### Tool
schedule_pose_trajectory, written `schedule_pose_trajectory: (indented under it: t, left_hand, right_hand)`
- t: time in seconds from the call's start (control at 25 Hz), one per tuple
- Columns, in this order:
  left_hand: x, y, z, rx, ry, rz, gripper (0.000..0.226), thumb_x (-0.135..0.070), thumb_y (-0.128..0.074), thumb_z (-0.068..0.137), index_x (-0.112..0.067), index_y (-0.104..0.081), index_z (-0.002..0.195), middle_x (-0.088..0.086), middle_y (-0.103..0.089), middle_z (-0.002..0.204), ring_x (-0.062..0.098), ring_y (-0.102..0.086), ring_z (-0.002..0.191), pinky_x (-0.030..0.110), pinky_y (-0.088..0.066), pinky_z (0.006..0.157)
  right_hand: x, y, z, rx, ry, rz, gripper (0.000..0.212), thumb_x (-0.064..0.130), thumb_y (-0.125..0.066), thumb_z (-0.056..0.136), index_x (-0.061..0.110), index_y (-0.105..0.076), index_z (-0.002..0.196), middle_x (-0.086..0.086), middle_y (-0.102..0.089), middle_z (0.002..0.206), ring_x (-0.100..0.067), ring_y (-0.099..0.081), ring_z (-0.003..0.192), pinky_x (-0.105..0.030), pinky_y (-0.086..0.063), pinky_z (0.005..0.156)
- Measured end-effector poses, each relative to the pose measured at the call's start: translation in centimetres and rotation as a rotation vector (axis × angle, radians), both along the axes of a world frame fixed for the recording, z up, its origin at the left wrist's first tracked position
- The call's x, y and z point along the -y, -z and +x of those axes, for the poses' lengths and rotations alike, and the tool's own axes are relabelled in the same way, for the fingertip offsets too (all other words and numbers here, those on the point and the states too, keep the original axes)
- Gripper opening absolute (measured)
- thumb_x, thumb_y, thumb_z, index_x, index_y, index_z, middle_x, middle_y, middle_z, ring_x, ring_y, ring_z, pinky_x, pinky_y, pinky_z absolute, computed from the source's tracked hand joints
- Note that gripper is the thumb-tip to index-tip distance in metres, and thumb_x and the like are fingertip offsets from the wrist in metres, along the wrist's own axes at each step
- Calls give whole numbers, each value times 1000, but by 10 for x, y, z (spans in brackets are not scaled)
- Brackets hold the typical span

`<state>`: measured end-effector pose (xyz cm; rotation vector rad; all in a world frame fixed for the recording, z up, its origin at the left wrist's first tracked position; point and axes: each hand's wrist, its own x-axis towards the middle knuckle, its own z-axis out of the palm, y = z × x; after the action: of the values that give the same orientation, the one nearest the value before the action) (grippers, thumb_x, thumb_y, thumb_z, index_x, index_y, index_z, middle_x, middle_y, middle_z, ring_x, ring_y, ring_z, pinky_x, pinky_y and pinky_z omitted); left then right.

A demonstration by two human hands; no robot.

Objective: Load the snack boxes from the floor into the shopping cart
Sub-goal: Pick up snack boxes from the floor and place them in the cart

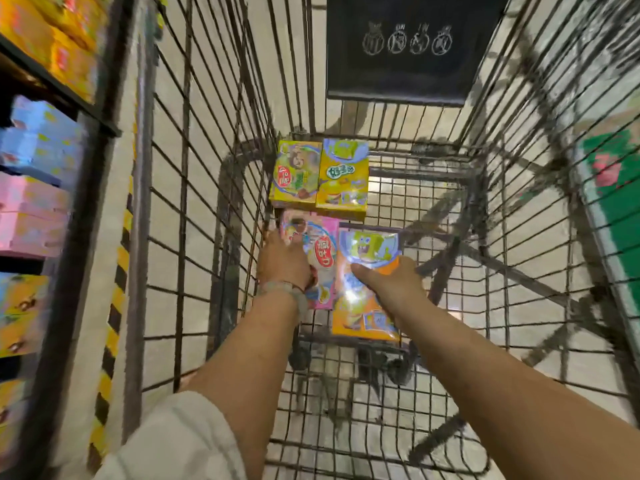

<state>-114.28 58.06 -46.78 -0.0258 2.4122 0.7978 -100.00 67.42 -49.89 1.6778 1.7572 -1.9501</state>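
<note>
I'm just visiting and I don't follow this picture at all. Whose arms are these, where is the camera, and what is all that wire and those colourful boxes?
No machine here: a person wears a camera on the head, looking down at their own arms. The wire is a shopping cart, seen from above. Four snack boxes lie flat on its floor: a green-yellow box and a yellow box farther away, a pink box and an orange box nearer. The left hand rests on the pink box; the right hand holds the orange one. Store shelves stand at left.

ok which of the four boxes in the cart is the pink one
The pink box at the near left, under the left hand. The orange box beside it and the two yellow boxes behind aren't pink.
</note>
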Motion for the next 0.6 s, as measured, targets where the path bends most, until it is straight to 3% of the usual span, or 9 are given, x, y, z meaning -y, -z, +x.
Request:
schedule_pose_trajectory:
  t: [0.12,0.24,0.32,0.4,0.48,0.6]
  left_hand:
    - [2,15,3,31,43,-46,44,-22,-37,99,-7,-36,140,20,-44,139,34,-43,124,30,-33,90]
    - [0,20,4,9,85,-31,58,-11,-45,94,-9,-22,147,19,-43,140,35,-43,124,31,-33,92]
    - [5,24,9,-200,233,-14,60,-1,-54,82,-6,-38,139,19,-47,135,36,-44,123,31,-29,97]
    - [14,30,20,-354,367,-103,48,-4,-59,77,-10,-57,124,15,-55,125,37,-48,114,39,-34,94]
    - [21,32,34,-370,396,-188,35,-14,-58,76,-14,-67,110,12,-62,117,37,-54,104,42,-44,84]
    - [31,34,50,-378,490,-244,45,-26,-47,71,-12,-69,108,10,-66,115,32,-63,100,47,-51,81]
  right_hand:
    - [-3,7,-5,15,-8,-16,88,40,-75,78,9,-25,143,2,-43,134,-29,-48,122,-39,-44,91]
    - [-4,12,-11,34,1,32,85,48,-78,71,13,-36,136,2,-51,128,-28,-54,115,-41,-49,91]
    - [2,17,-16,69,-19,140,102,74,-75,48,17,-48,127,-5,-58,123,-29,-56,113,-46,-50,93]
    - [5,47,-13,88,-50,186,114,93,-61,32,21,-56,121,-6,-62,117,-29,-56,112,-46,-51,91]
    - [6,46,-16,109,-51,193,106,90,-64,36,21,-59,117,-6,-62,115,-29,-56,110,-45,-51,90]
    - [6,27,-25,161,2,219,77,56,-81,58,13,-58,117,-9,-59,119,-28,-54,113,-44,-48,94]
